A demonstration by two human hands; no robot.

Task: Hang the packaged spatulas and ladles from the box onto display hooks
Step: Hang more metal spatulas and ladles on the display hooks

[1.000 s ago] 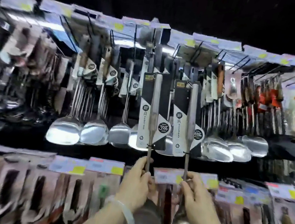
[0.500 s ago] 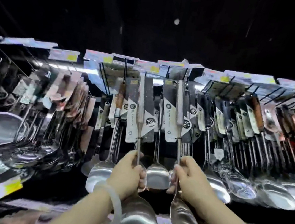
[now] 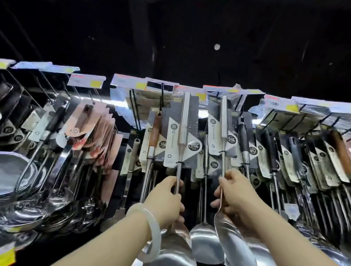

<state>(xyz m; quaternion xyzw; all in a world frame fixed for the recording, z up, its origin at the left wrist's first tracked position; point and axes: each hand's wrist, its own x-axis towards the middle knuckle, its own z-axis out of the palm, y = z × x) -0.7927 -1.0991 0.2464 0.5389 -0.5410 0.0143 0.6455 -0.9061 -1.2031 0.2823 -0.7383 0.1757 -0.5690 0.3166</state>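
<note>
Spatulas (image 3: 183, 133) now higher in both hands (image 3: 167, 200), near hooks (image 3: 162, 93).

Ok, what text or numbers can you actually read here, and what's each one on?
"304": round badge on the card of the left spatula.
"304": round badge on the card of the right spatula.
Chinese characters and small print on both cards: too blurred to read.
Price tags along the top rail: too blurred to read.
</note>
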